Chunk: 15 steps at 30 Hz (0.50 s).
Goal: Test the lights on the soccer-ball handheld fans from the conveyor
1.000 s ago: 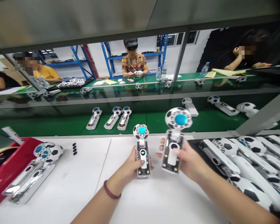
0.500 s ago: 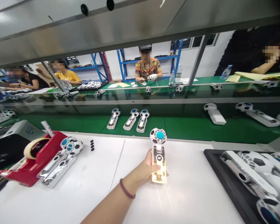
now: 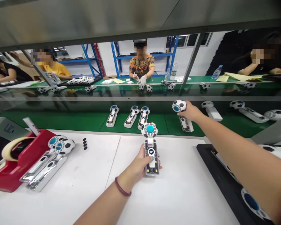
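Note:
My left hand [image 3: 138, 164] grips a hand-held fan [image 3: 150, 150] with a football-pattern head and a blue centre, held upright over the white table [image 3: 178, 193], thumb on its front. My right hand [image 3: 189, 111] reaches out over the green conveyor belt [image 3: 84, 120] and holds a second football fan [image 3: 181, 114] by the neck, its handle lying on the belt.
Three fans [image 3: 131, 116] lie side by side on the belt. Two more fans [image 3: 49, 159] rest beside a red tape dispenser [image 3: 11, 162] at left. A black tray [image 3: 224, 181] of fans sits at right. Small black pads [image 3: 84, 143] lie on the table. Other people work across the belt.
One second ago both hands held fans over the table. My right hand left view, then reached out with its fan to the belt. The left fan's light went off.

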Tool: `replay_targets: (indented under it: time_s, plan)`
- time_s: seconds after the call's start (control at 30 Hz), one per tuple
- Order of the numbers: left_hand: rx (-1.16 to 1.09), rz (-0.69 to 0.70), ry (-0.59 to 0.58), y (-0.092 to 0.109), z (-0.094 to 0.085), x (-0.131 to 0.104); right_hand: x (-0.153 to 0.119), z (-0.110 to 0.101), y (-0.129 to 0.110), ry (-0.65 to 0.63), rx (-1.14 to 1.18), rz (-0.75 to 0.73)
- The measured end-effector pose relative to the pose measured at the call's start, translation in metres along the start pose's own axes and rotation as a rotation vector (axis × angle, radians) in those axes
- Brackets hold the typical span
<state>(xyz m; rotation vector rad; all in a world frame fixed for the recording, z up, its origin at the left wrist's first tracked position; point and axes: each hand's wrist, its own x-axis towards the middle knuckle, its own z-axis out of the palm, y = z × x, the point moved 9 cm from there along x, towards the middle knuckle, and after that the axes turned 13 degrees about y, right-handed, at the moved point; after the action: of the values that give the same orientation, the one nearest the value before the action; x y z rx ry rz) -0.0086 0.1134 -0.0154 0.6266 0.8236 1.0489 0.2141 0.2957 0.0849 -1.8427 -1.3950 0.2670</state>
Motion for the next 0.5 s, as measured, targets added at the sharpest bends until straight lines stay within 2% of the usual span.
replay_targets:
  time_s: [0.1,0.17,0.27,0.37,0.5]
  plan:
    - [-0.034,0.005,-0.005,-0.001,-0.001,0.002,0.002,0.027,0.007,-0.013,-0.071,-0.015]
    - [-0.059,0.004,-0.028,-0.002,0.000,0.002,-0.009,0.049,-0.002,-0.051,-0.052,-0.062]
    - [-0.064,0.002,-0.055,-0.003,0.000,0.002,-0.037,0.092,-0.023,-0.173,0.028,-0.083]
    - [-0.048,0.000,-0.075,-0.004,0.001,0.001,-0.063,0.128,-0.039,-0.266,0.107,-0.031]
    - [-0.042,-0.004,-0.107,-0.005,0.003,0.001,-0.075,0.152,-0.046,-0.335,0.168,0.073]
